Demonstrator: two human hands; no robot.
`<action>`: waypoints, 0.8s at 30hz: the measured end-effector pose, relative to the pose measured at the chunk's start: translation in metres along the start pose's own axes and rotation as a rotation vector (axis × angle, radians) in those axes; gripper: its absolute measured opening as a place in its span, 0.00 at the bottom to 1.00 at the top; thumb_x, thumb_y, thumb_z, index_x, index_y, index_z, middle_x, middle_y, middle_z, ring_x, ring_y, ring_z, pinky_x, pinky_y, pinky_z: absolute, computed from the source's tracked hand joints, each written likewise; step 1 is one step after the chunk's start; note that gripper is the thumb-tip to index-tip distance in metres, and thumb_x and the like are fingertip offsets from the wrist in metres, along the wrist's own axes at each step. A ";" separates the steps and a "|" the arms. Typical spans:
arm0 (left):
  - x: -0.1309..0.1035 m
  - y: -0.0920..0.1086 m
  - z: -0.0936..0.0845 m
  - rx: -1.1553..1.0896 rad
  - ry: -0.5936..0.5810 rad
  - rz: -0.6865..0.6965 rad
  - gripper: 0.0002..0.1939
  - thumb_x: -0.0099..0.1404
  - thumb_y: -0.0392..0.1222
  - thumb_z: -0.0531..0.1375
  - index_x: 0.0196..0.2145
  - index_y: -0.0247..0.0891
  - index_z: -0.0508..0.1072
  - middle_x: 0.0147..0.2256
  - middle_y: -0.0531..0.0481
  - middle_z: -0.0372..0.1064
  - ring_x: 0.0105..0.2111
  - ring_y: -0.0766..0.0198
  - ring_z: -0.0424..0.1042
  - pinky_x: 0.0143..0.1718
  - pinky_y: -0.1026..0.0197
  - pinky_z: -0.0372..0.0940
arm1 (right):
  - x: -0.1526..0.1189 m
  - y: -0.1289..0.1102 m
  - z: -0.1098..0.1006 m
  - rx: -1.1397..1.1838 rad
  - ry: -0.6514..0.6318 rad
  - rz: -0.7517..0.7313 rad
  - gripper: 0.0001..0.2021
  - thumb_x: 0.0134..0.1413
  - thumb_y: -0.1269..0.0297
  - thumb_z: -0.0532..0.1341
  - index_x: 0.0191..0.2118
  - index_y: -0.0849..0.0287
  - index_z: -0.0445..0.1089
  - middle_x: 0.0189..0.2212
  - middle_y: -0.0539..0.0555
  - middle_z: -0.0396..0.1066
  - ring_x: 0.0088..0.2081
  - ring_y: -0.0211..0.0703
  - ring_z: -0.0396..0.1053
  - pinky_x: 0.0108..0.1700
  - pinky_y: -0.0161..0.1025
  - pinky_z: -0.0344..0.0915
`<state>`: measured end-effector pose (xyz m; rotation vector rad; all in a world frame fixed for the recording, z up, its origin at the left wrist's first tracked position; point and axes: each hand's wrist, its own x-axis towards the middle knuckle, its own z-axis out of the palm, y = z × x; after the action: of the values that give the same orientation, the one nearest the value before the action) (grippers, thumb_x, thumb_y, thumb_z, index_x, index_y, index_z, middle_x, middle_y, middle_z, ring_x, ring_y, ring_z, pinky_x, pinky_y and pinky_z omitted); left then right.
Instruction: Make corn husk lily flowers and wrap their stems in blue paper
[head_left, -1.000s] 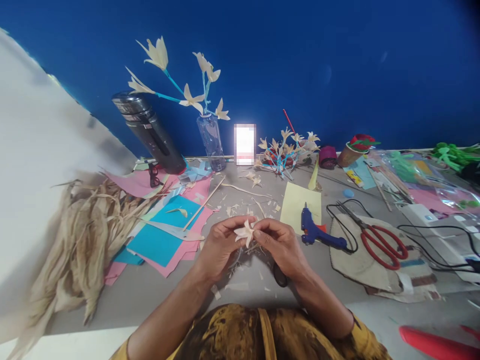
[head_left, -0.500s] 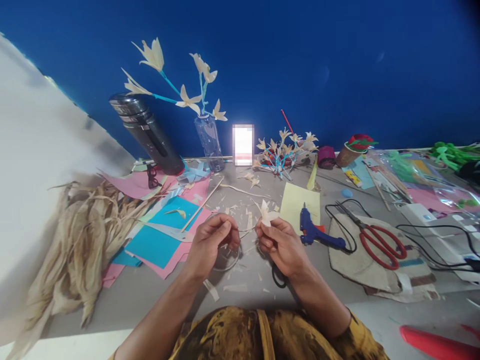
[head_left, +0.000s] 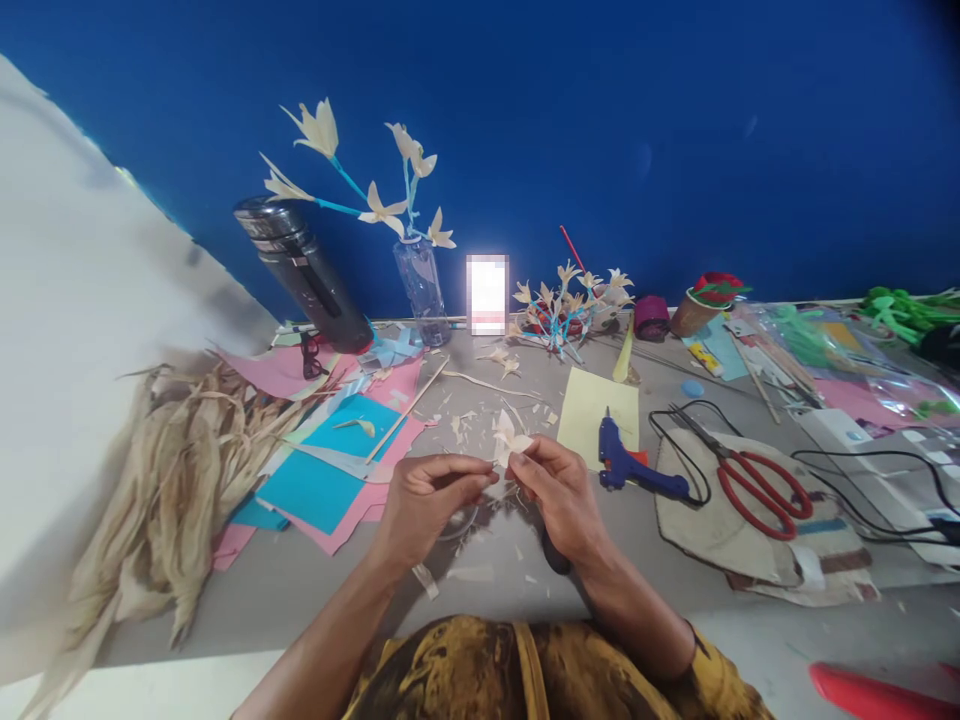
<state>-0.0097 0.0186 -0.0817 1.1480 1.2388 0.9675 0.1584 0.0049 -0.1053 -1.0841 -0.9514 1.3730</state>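
Note:
A small cream husk flower (head_left: 508,436) is pinched between the thumb and fingers of my right hand (head_left: 559,492), petals pointing up. Close beside its base, my left hand (head_left: 433,500) has thumb and forefinger pressed together; whatever they pinch is too small to make out. Cream scraps (head_left: 472,574) litter the grey table under and around both hands. To the right, a blue glue gun (head_left: 637,470) lies partly over a yellow paper sheet (head_left: 581,400). Red-handled scissors (head_left: 757,490) rest on a cloth pad (head_left: 694,515) farther right.
Dried husks (head_left: 154,490) and blue paper (head_left: 319,490) lie at left. A dark flask (head_left: 307,275) and a clear bottle (head_left: 421,285) holding husk flowers stand at the back. More small flowers (head_left: 562,310) sit behind my hands. A white power strip (head_left: 862,460) and cables are at right.
My right hand has brought the flower left, towards the left hand. The left fingers have straightened into a pinch and now meet near the flower's base. The view has shifted slightly.

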 end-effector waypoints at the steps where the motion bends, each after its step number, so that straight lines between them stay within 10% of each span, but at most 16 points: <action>1: 0.000 0.000 0.001 -0.008 -0.003 0.020 0.06 0.49 0.40 0.72 0.26 0.38 0.82 0.26 0.45 0.79 0.23 0.61 0.72 0.26 0.62 0.66 | -0.001 -0.001 0.000 -0.033 -0.001 -0.022 0.18 0.52 0.48 0.67 0.26 0.58 0.69 0.20 0.47 0.65 0.20 0.32 0.50 0.22 0.32 0.48; 12: -0.009 0.002 -0.003 -0.278 -0.041 0.059 0.22 0.62 0.59 0.63 0.29 0.35 0.80 0.30 0.45 0.73 0.29 0.62 0.69 0.34 0.61 0.66 | -0.006 0.007 -0.002 -0.189 -0.028 -0.162 0.11 0.57 0.56 0.64 0.29 0.59 0.73 0.23 0.48 0.68 0.24 0.35 0.59 0.28 0.34 0.56; 24: -0.006 0.013 -0.002 -0.208 -0.036 -0.079 0.05 0.55 0.40 0.66 0.26 0.36 0.77 0.22 0.52 0.68 0.25 0.67 0.64 0.29 0.64 0.59 | -0.006 0.013 -0.003 -0.271 -0.076 -0.187 0.10 0.59 0.59 0.63 0.31 0.59 0.73 0.24 0.48 0.67 0.25 0.35 0.59 0.29 0.33 0.56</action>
<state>-0.0113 0.0154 -0.0681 0.9430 1.1186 0.9873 0.1581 -0.0029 -0.1185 -1.1167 -1.2901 1.1608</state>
